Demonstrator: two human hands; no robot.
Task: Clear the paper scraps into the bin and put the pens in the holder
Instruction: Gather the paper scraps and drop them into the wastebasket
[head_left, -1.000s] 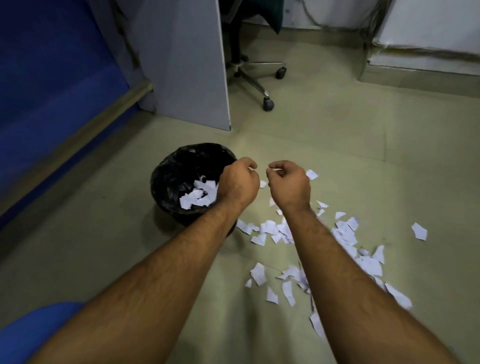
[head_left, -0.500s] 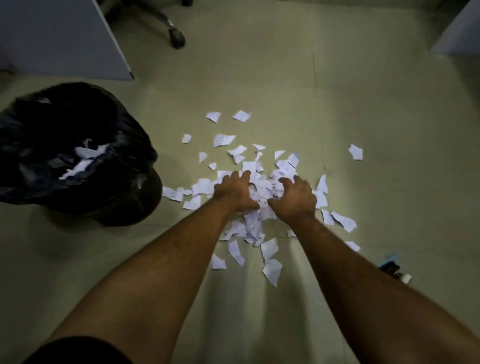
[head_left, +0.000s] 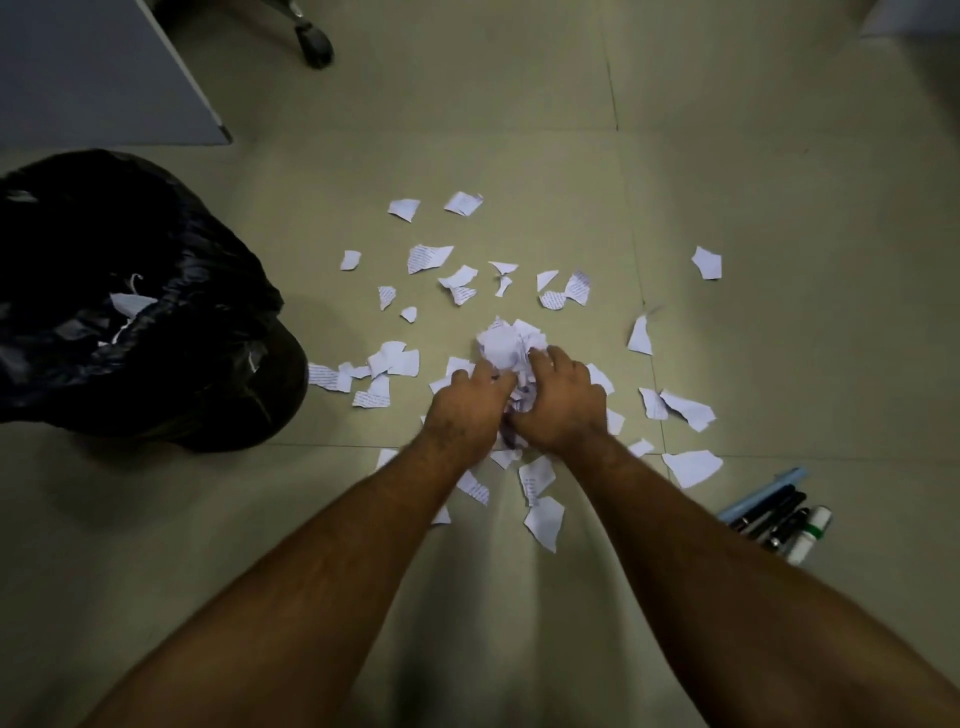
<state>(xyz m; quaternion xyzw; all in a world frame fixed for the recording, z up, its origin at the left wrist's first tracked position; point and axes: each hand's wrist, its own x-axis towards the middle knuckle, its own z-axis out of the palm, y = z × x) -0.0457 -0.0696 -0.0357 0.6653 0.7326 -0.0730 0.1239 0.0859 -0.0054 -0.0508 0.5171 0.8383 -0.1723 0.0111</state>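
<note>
Both of my hands are down on the tiled floor (head_left: 727, 130), pressed side by side around a bunched wad of paper scraps (head_left: 506, 345). My left hand (head_left: 467, 410) and right hand (head_left: 563, 402) are curled inward with the fingers closed against the wad, which bulges out past my fingertips toward twelve o'clock. Loose torn scraps (head_left: 428, 257) lie scattered all round, most from ten to two o'clock, with a few under my wrists at six. At nine o'clock stands the bin (head_left: 156, 338), lined with a black bag, some scraps already lying inside. At four o'clock, beside my right forearm, a cluster of pens and markers (head_left: 779, 519) lies on the floor. A chair castor (head_left: 314, 44) sits far off at eleven o'clock, beside a grey panel (head_left: 104, 78).
</note>
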